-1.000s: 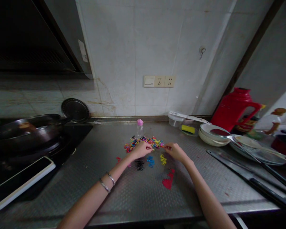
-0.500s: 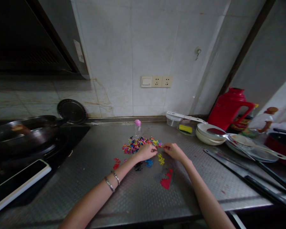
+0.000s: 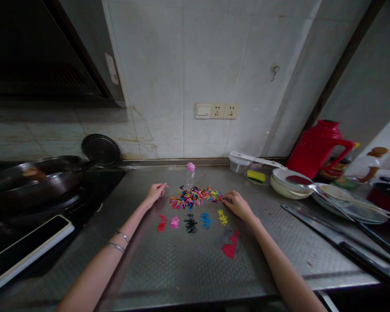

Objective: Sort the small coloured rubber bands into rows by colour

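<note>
A mixed heap of small coloured bands (image 3: pixel 195 196) lies on the steel counter (image 3: pixel 188 264). In front of it sit small sorted clusters: red (image 3: pixel 161 223), pink (image 3: pixel 174 222), black (image 3: pixel 190 223), blue (image 3: pixel 206 220) and yellow (image 3: pixel 222 217). My left hand (image 3: pixel 155 192) hovers left of the heap, fingers loosely curled, holding nothing I can see. My right hand (image 3: pixel 235 203) rests at the heap's right edge, fingertips pinched on a small band there. A tiny bottle with a pink cap (image 3: pixel 190 173) stands behind the heap.
A wok (image 3: pixel 32 182) sits on the stove at left, with a phone (image 3: pixel 26 251) near the front edge. At right are bowls (image 3: pixel 287 182), a red jug (image 3: pixel 320 147), a ladle (image 3: pixel 338 197), long knives (image 3: pixel 341 242) and a red mark (image 3: pixel 230 248) on the counter.
My left hand has left the heap's middle and swung out to the left, uncovering the red, pink and black clusters. My right hand has stayed at the heap's right edge.
</note>
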Available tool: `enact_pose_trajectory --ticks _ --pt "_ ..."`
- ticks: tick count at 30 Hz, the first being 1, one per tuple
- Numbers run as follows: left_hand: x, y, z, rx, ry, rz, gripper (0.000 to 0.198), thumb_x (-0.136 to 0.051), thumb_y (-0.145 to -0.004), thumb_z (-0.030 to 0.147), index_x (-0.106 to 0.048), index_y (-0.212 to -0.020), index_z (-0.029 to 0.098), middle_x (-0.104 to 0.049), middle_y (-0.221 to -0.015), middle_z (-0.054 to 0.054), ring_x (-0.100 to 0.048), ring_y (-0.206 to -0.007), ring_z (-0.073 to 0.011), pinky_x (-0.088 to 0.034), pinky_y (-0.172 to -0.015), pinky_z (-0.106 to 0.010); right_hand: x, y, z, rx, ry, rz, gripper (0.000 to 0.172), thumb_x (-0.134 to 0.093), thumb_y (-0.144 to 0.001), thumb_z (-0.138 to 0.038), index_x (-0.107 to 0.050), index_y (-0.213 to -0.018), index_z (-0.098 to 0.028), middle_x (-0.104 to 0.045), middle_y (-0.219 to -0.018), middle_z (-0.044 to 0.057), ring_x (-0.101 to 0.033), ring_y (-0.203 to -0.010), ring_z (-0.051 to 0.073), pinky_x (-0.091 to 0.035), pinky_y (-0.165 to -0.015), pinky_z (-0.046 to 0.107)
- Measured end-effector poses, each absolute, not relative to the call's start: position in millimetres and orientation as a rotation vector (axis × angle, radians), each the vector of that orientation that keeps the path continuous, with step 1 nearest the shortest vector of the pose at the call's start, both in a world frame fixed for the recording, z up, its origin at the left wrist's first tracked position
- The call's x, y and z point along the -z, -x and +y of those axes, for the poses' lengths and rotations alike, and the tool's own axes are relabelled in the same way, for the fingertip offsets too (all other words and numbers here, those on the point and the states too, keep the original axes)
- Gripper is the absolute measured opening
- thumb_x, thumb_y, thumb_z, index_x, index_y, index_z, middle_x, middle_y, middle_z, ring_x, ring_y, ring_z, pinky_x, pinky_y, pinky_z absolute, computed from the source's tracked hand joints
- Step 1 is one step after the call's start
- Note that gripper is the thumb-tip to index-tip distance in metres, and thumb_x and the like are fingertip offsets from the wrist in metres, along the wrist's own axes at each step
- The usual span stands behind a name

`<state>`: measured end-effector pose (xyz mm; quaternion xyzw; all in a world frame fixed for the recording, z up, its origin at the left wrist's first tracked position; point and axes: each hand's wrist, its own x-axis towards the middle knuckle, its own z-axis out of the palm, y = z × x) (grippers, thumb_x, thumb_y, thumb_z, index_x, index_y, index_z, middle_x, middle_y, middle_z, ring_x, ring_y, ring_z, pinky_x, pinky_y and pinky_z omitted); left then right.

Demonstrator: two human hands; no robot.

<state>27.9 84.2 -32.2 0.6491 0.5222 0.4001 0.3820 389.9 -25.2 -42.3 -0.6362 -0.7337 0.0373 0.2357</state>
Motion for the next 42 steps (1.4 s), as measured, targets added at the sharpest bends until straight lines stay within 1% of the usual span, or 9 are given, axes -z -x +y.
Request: enact_pose_trajectory --ticks 2,5,9,15,21,28,31,36,42 --pt "37 -22 83 -1.035 -1.537 1.339 0.048 -0.046 -0.069 0.054 -0.06 -0.082 0.01 -0.036 -0.043 0.007 -0.026 -0.034 -0.0048 -0.017 -0.037 -0.019 43 -387 -25 -0.073 1.734 -2.008 0.028 -0.043 -0.081 -0.036 -0.064 -0.094 -0.022 -0.053 -0.094 0.006 -0.049 -0.092 0.017 -0.039 -0.081 0.026" --pt "39 -22 81 -1.051 -1.501 1.316 0.048 -0.046 -0.068 0.055 -0.06 -0.081 0.01 -0.035 -0.044 0.007 -0.025 -0.034 -0.0043 -0.015 -0.036 -0.018 44 -385 -26 -0.042 1.715 -2.019 0.027 -0.042 -0.082 -0.034 -0.064 -0.092 -0.022 -0.053 -0.095 0.006 -0.049 -0.091 0.016 -0.04 -0.08 0.025" --pt "42 -23 82 -1.08 -1.544 1.324 0.047 -0.046 -0.068 0.054 -0.061 -0.077 0.011 -0.038 -0.044 0.006 -0.028 -0.035 -0.0048 -0.017 -0.037 -0.019 44 -383 -26 -0.033 1.696 -2.029 0.026 -0.042 -0.082 -0.032 -0.064 -0.089 -0.021 -0.054 -0.095 0.005 -0.049 -0.09 0.016 -0.04 -0.08 0.025" --pt "46 -20 80 -1.095 -1.591 1.31 0.047 -0.045 -0.07 0.053 -0.062 -0.078 0.011 -0.04 -0.045 0.005 -0.031 -0.037 -0.0054 -0.018 -0.038 -0.019 39 -380 -27 -0.064 1.704 -2.018 0.026 -0.042 -0.081 -0.031 -0.064 -0.088 -0.02 -0.06 -0.09 0.006 -0.052 -0.088 0.017 -0.04 -0.079 0.025" --pt "47 -19 78 -1.088 -1.649 1.325 0.046 -0.044 -0.072 0.052 -0.062 -0.077 0.01 -0.041 -0.045 0.005 -0.032 -0.038 -0.0058 -0.021 -0.039 -0.019 41 -382 -27 -0.067 1.696 -1.994 0.028 -0.041 -0.081 -0.03 -0.065 -0.091 -0.019 -0.064 -0.091 0.007 -0.055 -0.087 0.018 -0.04 -0.078 0.026" --pt "50 -19 80 -1.117 -1.716 1.294 0.041 -0.044 -0.073 0.047 -0.062 -0.072 0.01 -0.041 -0.044 0.004 -0.035 -0.041 -0.0072 -0.024 -0.043 -0.02 48 -386 -22 -0.054 1.621 -1.982 0.027 -0.042 -0.08 -0.03 -0.065 -0.09 -0.019 -0.065 -0.089 0.006 -0.055 -0.087 0.018 -0.041 -0.077 0.027" --pt "50 -19 81 -1.132 -1.731 1.29 0.04 -0.044 -0.073 0.046 -0.062 -0.07 0.01 -0.042 -0.044 0.004 -0.037 -0.042 -0.0079 -0.025 -0.044 -0.02 49 -387 -21 -0.053 1.569 -1.975 0.028 -0.042 -0.08 -0.03 -0.064 -0.093 -0.019 -0.064 -0.087 0.006 -0.056 -0.083 0.017 -0.041 -0.076 0.027" --pt "51 -18 81 -1.141 -1.719 1.272 0.039 -0.044 -0.074 0.045 -0.062 -0.07 0.011 -0.042 -0.044 0.004 -0.036 -0.041 -0.0077 -0.024 -0.044 -0.02 50 -390 -19 -0.058 1.544 -1.924 0.03 -0.043 -0.079 -0.03 -0.061 -0.099 -0.02 -0.064 -0.086 0.006 -0.056 -0.079 0.017 -0.042 -0.073 0.027" --pt "51 -18 80 -1.14 -1.706 1.264 0.039 -0.045 -0.073 0.046 -0.062 -0.07 0.011 -0.041 -0.043 0.005 -0.035 -0.04 -0.0072 -0.025 -0.044 -0.02 51 -393 -17 -0.052 1.467 -1.884 0.028 -0.046 -0.077 -0.032 -0.062 -0.096 -0.019 -0.064 -0.087 0.007 -0.057 -0.08 0.018 -0.043 -0.074 0.029"
